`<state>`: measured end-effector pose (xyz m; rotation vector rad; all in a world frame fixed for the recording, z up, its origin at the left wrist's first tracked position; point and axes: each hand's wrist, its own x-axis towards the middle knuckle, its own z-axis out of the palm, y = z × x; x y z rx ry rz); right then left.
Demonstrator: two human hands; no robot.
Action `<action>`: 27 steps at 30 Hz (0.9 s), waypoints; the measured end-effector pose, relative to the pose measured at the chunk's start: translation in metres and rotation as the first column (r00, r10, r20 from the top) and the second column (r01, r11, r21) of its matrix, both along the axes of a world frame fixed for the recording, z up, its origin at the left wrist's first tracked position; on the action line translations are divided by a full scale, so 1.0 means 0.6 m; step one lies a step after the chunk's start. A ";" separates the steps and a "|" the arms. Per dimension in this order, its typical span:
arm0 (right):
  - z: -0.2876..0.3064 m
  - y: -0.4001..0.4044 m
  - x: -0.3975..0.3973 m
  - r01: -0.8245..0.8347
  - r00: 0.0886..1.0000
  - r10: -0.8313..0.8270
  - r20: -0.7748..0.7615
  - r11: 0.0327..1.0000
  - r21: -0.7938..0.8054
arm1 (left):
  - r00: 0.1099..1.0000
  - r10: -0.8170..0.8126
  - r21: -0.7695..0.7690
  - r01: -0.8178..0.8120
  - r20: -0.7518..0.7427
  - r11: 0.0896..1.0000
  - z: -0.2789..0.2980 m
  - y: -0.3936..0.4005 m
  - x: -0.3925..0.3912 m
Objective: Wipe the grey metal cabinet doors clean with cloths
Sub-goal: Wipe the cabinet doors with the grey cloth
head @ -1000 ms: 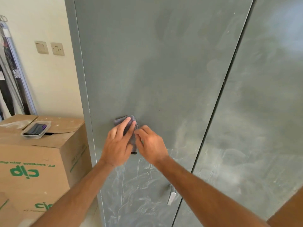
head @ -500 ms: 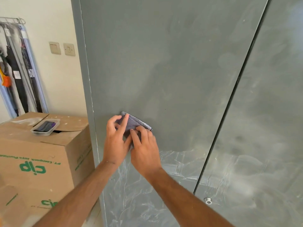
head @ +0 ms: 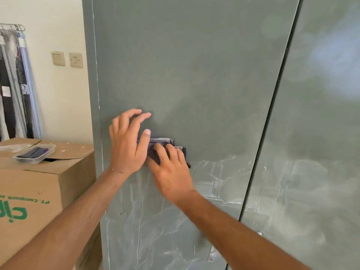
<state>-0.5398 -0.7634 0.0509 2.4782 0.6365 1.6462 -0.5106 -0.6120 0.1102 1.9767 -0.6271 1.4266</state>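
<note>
Head view: right hand [head: 171,172] presses cloth [head: 163,142] against cabinet door [head: 194,75]

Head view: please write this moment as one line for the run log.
right hand: presses grey cloth on left cabinet door | left hand: fingers lifted, thumb beside cloth | lower door: white streaks

Cardboard box [head: 44,184] left of cabinet [head: 194,75], tray [head: 34,153] atop.

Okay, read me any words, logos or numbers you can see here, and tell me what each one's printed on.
"PT. Compack ..." in small green print on the cardboard box, upside down; the rest is cut off.
"cip", a large green logo on the same box, upside down and partly cropped.
The grey cabinet doors and wall switches bear no readable text.
</note>
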 end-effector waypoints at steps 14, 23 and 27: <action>-0.001 -0.174 -0.043 0.096 0.962 -0.135 0.237 0.981 0.171 | 0.971 -0.231 0.051 0.228 0.061 0.972 -0.065 -0.117 -0.022; -0.062 -0.252 -0.057 0.164 0.936 -0.163 0.312 0.986 0.021 | 0.992 -0.058 0.326 0.019 0.111 0.945 -0.125 -0.156 -0.015; 0.004 -0.250 -0.064 0.154 0.901 -0.266 0.342 0.934 0.322 | 0.995 -0.062 0.333 0.031 0.083 0.943 -0.145 -0.182 -0.024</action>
